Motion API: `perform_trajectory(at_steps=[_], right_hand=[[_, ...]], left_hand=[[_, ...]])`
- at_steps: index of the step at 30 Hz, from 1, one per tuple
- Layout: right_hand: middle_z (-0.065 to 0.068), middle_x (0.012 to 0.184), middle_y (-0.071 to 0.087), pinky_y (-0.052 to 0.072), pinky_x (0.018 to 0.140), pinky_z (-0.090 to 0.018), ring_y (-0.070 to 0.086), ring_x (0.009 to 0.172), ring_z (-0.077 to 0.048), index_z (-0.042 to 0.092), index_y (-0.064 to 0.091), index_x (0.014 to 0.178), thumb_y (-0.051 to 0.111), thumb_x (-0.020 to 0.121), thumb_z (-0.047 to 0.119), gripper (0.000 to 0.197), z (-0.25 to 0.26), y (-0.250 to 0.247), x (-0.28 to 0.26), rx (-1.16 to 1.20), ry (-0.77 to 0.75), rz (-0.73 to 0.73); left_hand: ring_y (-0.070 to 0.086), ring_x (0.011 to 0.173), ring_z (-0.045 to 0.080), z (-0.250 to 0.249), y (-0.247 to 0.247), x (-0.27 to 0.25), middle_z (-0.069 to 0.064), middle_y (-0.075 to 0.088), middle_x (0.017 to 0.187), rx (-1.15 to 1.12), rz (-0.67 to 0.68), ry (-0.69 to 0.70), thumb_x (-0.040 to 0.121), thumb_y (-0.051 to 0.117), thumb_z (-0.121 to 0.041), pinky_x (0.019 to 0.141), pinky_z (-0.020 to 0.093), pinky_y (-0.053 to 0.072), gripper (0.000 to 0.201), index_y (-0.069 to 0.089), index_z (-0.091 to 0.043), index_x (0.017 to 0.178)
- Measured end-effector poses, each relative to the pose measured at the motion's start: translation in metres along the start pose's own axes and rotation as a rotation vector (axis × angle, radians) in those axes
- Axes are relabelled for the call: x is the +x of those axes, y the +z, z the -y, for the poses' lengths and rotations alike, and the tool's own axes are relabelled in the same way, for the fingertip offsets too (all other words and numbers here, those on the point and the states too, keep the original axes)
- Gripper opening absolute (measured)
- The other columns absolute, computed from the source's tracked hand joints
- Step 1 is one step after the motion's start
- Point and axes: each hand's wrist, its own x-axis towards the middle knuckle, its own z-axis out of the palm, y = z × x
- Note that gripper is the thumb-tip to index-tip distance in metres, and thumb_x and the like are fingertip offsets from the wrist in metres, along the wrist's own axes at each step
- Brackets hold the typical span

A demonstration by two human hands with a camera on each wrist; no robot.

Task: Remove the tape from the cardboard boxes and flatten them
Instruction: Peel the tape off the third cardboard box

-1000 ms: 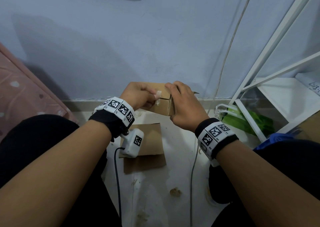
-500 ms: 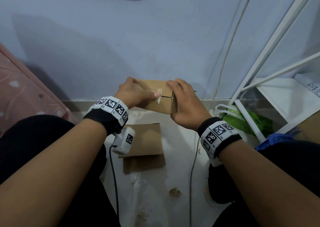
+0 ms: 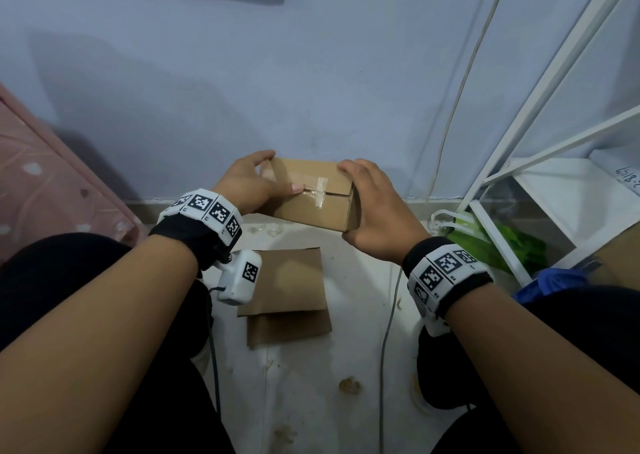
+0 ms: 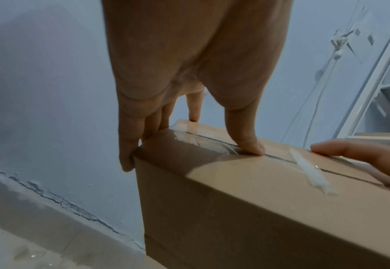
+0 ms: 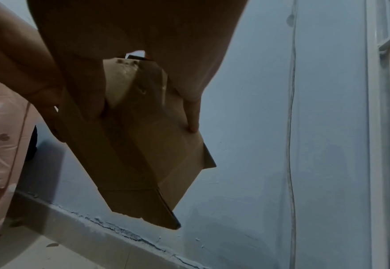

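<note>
I hold a small brown cardboard box (image 3: 311,207) in the air in front of the wall. My left hand (image 3: 258,181) grips its left end, the thumb lying on the top seam beside a strip of clear tape (image 3: 320,195). My right hand (image 3: 367,204) grips the right end, fingers over the top and thumb underneath. In the left wrist view the thumb (image 4: 246,142) presses on the taped seam of the box (image 4: 246,209), and the tape strip (image 4: 309,174) crosses the seam further right. The right wrist view shows the box (image 5: 161,160) from below, with an end flap sticking out.
A flattened cardboard piece (image 3: 287,290) lies on the white floor under the box. A white metal rack (image 3: 540,162) with a green bag (image 3: 498,242) stands at the right. A cable (image 3: 450,117) hangs down the wall. Pink bedding (image 3: 41,183) lies at the left.
My left hand has slid left from the tape strip to the box's left end. The box has turned, so more of its taped top shows. The right hand keeps its hold.
</note>
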Motion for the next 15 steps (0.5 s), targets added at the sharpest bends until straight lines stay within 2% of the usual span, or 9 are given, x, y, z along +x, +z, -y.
perform_trajectory(at_steps=[2,3,5,6,9,12,15], right_hand=[[-0.006,0.145,0.037,0.033,0.105,-0.026,0.037,0.134,-0.026,0.015,0.036,0.15,0.076,0.067,0.001,0.093,-0.001,0.0,-0.001,-0.028,-0.005,0.004],[-0.006,0.145,0.037,0.034,0.104,-0.026,0.036,0.135,-0.027,0.015,0.035,0.15,0.076,0.067,0.0,0.093,-0.001,0.001,-0.001,-0.039,-0.004,0.013],[-0.006,0.147,0.035,0.037,0.105,-0.03,0.034,0.137,-0.028,0.015,0.034,0.151,0.075,0.068,0.0,0.094,0.001,0.003,-0.001,-0.042,-0.005,0.026],[-0.006,0.146,0.035,0.04,0.105,-0.033,0.035,0.137,-0.028,0.015,0.034,0.151,0.074,0.068,0.0,0.094,0.002,0.004,-0.001,-0.039,-0.013,0.021],[-0.006,0.143,0.037,0.046,0.103,-0.04,0.038,0.132,-0.029,0.015,0.036,0.15,0.074,0.067,0.001,0.092,0.002,0.007,-0.001,-0.049,-0.053,0.011],[-0.006,0.144,0.037,0.042,0.107,-0.037,0.036,0.135,-0.028,0.016,0.036,0.15,0.074,0.067,0.0,0.093,0.0,0.006,-0.003,-0.032,-0.04,0.039],[-0.005,0.145,0.037,0.039,0.108,-0.032,0.036,0.137,-0.026,0.015,0.036,0.15,0.075,0.066,-0.001,0.094,-0.002,0.007,-0.003,-0.016,-0.035,0.056]], left_hand=[[0.052,0.132,0.027,-0.002,0.003,-0.003,0.001,0.042,0.156,0.026,0.074,-0.035,0.07,0.085,-0.06,0.1,0.049,0.052,0.105,0.03,-0.04,0.156],[0.047,0.138,0.029,-0.002,0.006,-0.006,-0.001,0.034,0.161,0.063,0.117,-0.053,0.069,0.08,-0.07,0.101,0.052,0.05,0.114,0.018,-0.04,0.16],[0.036,0.146,0.031,-0.003,0.015,-0.01,0.0,0.021,0.166,0.182,0.166,-0.073,0.052,0.072,-0.089,0.11,0.055,0.041,0.141,-0.004,-0.04,0.16],[0.033,0.148,0.032,-0.003,0.02,-0.011,0.004,0.019,0.166,0.25,0.156,-0.075,0.045,0.071,-0.093,0.114,0.054,0.037,0.15,-0.01,-0.04,0.159],[0.03,0.149,0.033,0.002,0.028,-0.012,0.01,0.018,0.164,0.314,0.102,-0.077,0.052,0.081,-0.08,0.119,0.049,0.03,0.148,-0.012,-0.036,0.159],[0.039,0.143,0.031,0.001,0.025,-0.009,0.004,0.026,0.162,0.267,0.108,-0.065,0.037,0.085,-0.081,0.114,0.051,0.039,0.157,-0.003,-0.038,0.16],[0.044,0.139,0.028,-0.002,0.022,-0.01,-0.003,0.032,0.161,0.228,0.11,-0.06,0.058,0.091,-0.058,0.106,0.048,0.045,0.137,0.006,-0.03,0.162]])
